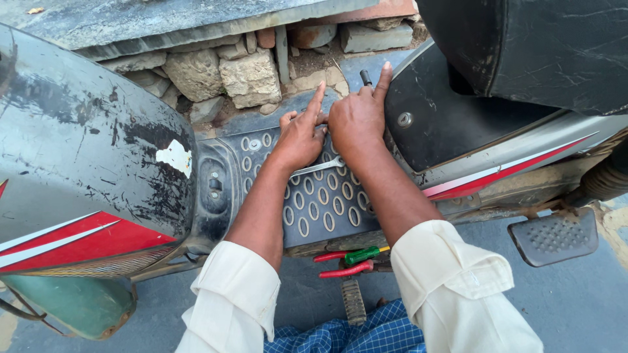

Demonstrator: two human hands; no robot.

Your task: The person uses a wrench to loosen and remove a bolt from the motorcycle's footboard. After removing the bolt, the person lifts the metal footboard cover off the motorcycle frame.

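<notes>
Head view is looking down at a person crouching beside a scooter, and both bare hands are reaching onto its footboard (320, 206). That footboard is looking dark grey and flat, and it is wearing rows of small oval rings with pale edges. It is sitting low in the middle of the scooter, between the scratched grey and red front panel (85, 163) and the black panel (445, 124) under the seat (549, 46). The left hand (301, 134) is resting on the far part of the footboard with its fingers partly curled and one finger pointing away; it is not gripping anything that can be seen. The right hand (358, 117) is lying just beside it, touching it, with its fingers bent down and one finger stretching up next to a small dark peg (366, 77); whether it is pinching something underneath is hard to tell. A silver spanner (319, 167) is lying on the footboard, poking out from under the two wrists. Pliers with red handles (343, 263) and a screwdriver with a green handle (362, 254) are lying on the ground by the near edge. A grey footrest (555, 235) is sticking out on the right, and rough stones (222, 75) are piling up behind the scooter.
</notes>
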